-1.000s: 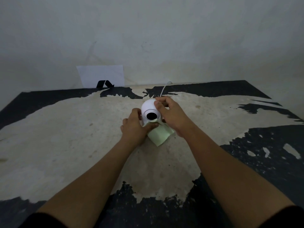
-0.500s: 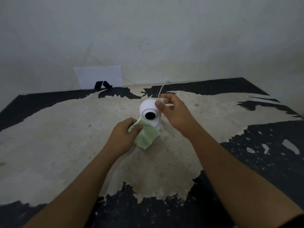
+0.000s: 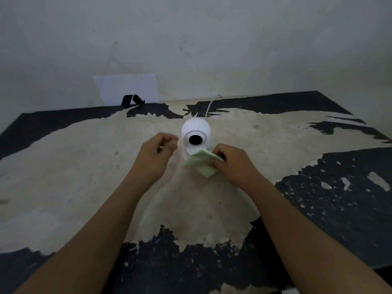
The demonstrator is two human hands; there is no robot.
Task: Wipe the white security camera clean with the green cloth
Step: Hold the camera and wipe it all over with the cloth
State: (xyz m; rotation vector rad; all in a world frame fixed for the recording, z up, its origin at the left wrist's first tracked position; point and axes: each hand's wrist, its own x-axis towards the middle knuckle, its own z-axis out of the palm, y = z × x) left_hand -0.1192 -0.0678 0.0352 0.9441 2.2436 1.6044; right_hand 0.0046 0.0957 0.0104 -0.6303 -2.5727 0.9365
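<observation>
The white security camera stands upright in the middle of the worn table, its round black lens facing me and a white cable running back from it to the wall. My right hand grips the green cloth, which touches the lower right front of the camera's base. My left hand hovers just left of the camera, apart from it, fingers loosely curled around nothing.
The table top is black with a large worn pale patch. A white card with a black clip stand leans against the wall at the back left. The wall runs close behind the table's far edge.
The green cloth has passed from my left hand to my right hand. My right hand came down off the camera's top to its base; my left hand let go and drew left.
</observation>
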